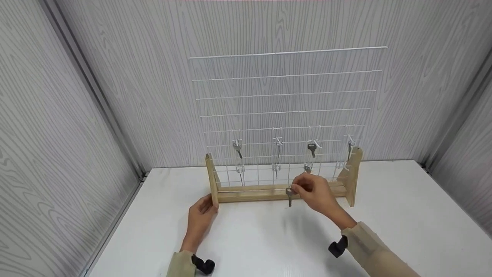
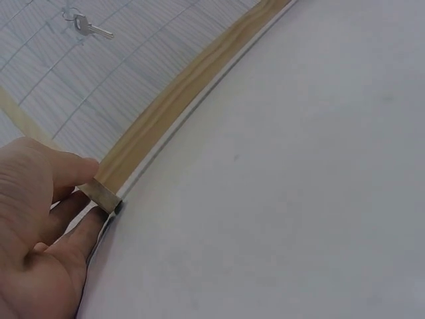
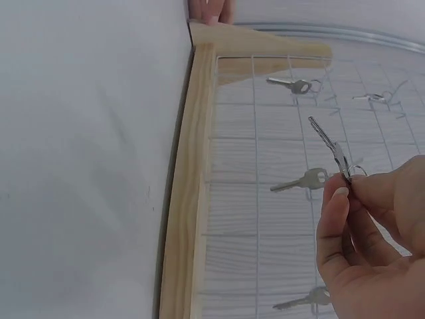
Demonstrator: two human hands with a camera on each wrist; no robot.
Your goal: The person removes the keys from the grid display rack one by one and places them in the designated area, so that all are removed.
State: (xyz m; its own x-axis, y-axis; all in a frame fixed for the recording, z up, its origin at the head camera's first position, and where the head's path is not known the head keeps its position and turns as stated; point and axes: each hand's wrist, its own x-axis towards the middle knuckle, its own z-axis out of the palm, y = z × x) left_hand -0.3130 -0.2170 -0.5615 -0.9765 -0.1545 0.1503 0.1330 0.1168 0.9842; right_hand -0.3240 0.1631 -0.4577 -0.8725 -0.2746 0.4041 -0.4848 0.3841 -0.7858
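My right hand (image 1: 316, 192) pinches a metal key (image 1: 290, 195) near its head, in front of the rack's lower rail. In the right wrist view the key (image 3: 330, 145) points up and away from the fingertips, with a small ring (image 3: 358, 171) at its head. My left hand (image 1: 201, 214) grips the front foot of the wooden stand's left side panel (image 1: 211, 179). The left wrist view shows thumb and fingers on either side of that wooden foot (image 2: 101, 195). Behind my right hand stands a white wire grid rack (image 1: 286, 93) with keys hanging from its hooks.
Two rows of hooks hold several keys, among them one at upper left (image 1: 237, 146) and one at upper right (image 1: 312, 149). At lower right a hook (image 1: 341, 165) carries no key. The stand's right side panel (image 1: 351, 175) rests on the white table (image 1: 253, 242). Grey wood-grain walls (image 1: 153, 96) surround it.
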